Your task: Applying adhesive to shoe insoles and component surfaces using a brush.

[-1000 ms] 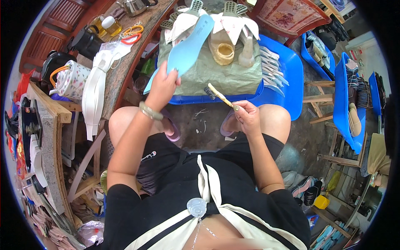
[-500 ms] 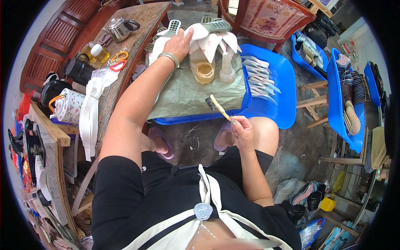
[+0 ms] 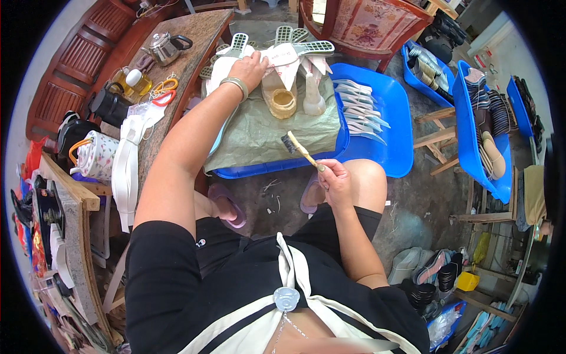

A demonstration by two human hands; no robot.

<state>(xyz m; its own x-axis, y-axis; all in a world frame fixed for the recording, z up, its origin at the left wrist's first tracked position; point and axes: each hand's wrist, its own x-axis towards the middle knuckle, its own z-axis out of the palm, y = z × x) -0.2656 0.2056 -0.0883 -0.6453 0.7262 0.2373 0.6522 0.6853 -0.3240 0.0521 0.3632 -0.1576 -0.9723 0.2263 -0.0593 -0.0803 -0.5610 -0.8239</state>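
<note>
My right hand (image 3: 334,182) grips a brush (image 3: 302,152) by its pale handle; its dark bristles point up and left over the front of the work surface. At the far side, my left hand (image 3: 247,71) reaches into a pile of white shoe pieces (image 3: 284,58) with green grid-like ends. Its fingers are bent against one of them, their tips partly hidden. In front of the pile stands a crusted tan pot (image 3: 283,103). Beside it is a pale, bottle-like container (image 3: 314,97). Both rest on a greenish plastic sheet (image 3: 259,144).
The sheet covers a blue tray, and another blue tray (image 3: 398,141) with rows of pale pieces sits at right. On the left, a stone-topped table (image 3: 203,29) carries a kettle (image 3: 168,48), orange-handled scissors (image 3: 165,97) and white straps (image 3: 127,171). More blue trays with soles (image 3: 495,159) stand farther right.
My left hand's fingers have bent back from the grid-ended piece at its right, which now lies farther right on the pile. The brush has shifted slightly left and its bristles tilt lower.
</note>
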